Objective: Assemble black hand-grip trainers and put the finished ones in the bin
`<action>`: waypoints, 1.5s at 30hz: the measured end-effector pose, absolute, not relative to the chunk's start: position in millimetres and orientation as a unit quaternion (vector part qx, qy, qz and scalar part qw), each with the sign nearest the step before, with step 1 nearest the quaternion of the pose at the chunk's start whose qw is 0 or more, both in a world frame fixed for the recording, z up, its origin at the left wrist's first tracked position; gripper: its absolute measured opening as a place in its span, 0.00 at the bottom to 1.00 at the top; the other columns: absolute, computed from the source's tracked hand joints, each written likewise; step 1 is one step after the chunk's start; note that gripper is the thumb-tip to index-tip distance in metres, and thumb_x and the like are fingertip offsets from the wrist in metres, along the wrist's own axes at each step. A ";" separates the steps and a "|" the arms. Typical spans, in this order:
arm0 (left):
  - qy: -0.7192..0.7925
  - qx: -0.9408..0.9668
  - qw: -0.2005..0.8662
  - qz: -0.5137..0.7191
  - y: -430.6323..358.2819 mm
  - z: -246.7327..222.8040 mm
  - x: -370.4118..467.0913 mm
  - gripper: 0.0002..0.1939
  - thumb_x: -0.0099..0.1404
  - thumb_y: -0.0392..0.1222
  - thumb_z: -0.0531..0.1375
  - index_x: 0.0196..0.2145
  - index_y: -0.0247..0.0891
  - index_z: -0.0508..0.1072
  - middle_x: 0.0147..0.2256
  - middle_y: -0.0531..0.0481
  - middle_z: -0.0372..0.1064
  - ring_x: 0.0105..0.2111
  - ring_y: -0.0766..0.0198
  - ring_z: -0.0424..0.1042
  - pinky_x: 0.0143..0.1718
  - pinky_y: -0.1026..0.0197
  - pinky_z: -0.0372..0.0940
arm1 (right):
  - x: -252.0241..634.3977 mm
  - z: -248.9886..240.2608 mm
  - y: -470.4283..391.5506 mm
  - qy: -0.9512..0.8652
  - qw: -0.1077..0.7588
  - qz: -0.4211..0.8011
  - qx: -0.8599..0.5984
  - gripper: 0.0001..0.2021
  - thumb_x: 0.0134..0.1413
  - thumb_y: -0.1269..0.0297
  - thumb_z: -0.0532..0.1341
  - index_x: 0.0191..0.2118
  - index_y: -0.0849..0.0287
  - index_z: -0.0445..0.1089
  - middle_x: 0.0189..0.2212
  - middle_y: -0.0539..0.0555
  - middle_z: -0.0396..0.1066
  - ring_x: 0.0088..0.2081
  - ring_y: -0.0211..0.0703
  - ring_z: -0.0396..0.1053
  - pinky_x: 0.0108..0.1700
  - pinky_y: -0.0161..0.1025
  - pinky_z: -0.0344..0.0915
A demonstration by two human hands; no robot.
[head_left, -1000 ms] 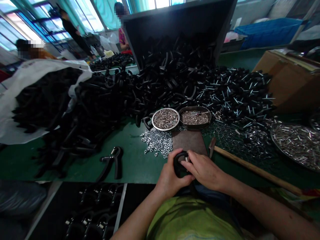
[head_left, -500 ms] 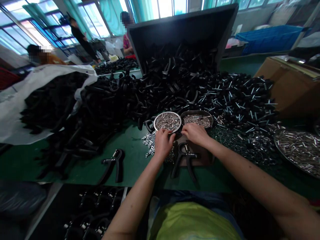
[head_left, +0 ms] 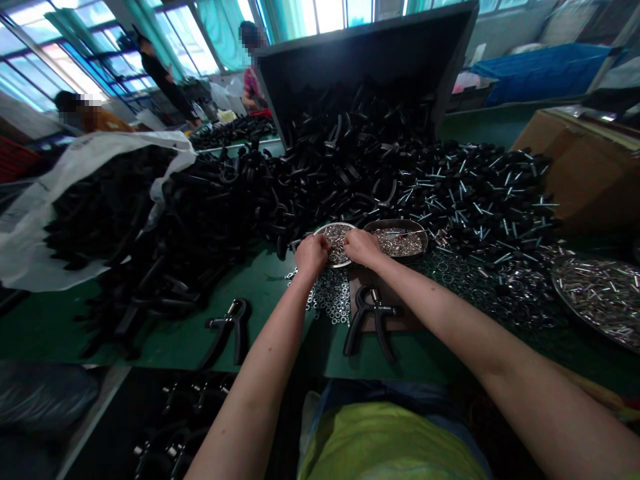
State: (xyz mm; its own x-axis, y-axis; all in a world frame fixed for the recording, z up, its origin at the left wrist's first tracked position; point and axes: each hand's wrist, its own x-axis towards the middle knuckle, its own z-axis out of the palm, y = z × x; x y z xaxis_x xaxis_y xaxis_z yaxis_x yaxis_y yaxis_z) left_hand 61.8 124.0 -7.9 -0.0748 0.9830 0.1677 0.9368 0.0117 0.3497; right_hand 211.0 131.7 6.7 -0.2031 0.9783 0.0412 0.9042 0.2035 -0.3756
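I am having left hand (head_left: 311, 255) and right hand (head_left: 363, 247) at opposite sides of round dish (head_left: 341, 266), equally near; mixed-direction pins (head_left: 336, 239) are lying between. Finger grip, I am not managing to tell.

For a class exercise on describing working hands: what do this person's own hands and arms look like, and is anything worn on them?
The left hand and right hand wear no gloves; no watch or bracelet shows. The visible forearms are sleeveless, with a few small spots. A yellow-green top covers the torso.
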 end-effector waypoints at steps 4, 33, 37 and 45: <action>0.711 0.660 0.082 0.228 123.1 1.7 59.6 0.09 0.57 0.47 0.59 0.33 0.40 0.74 0.35 0.48 0.73 0.34 0.60 0.70 0.35 0.62 0.62 | 223.7 10.7 123.9 -0.750 0.215 0.177 -0.599 0.10 0.53 0.67 0.54 0.38 0.59 0.71 0.36 0.56 0.75 0.39 0.44 0.70 0.41 0.38 0.63; 0.517 0.818 0.140 0.211 -16.4 -26.7 117.5 0.08 0.65 0.39 0.54 0.33 0.40 0.74 0.33 0.48 0.69 0.35 0.61 0.66 0.37 0.61 0.60 | 280.3 -11.4 19.5 -0.836 0.136 0.141 -0.512 0.10 0.60 0.64 0.52 0.37 0.57 0.71 0.37 0.56 0.72 0.41 0.44 0.65 0.41 0.37 0.58; 0.488 0.861 0.041 0.140 -28.8 -21.7 117.0 0.14 0.68 0.42 0.48 0.39 0.42 0.73 0.37 0.46 0.69 0.38 0.58 0.65 0.37 0.58 0.61 | 311.6 2.2 -0.8 -0.843 0.140 0.052 -0.517 0.14 0.60 0.60 0.52 0.49 0.54 0.66 0.44 0.54 0.70 0.45 0.44 0.64 0.44 0.38 0.60; 0.541 0.840 0.022 0.030 -54.4 -12.0 113.2 0.25 0.66 0.35 0.49 0.59 0.50 0.55 0.45 0.44 0.62 0.41 0.58 0.66 0.27 0.64 0.63 | 425.8 -28.9 -81.2 -0.766 0.045 -0.050 -0.639 0.10 0.55 0.55 0.55 0.33 0.55 0.65 0.31 0.55 0.68 0.34 0.48 0.66 0.31 0.41 0.60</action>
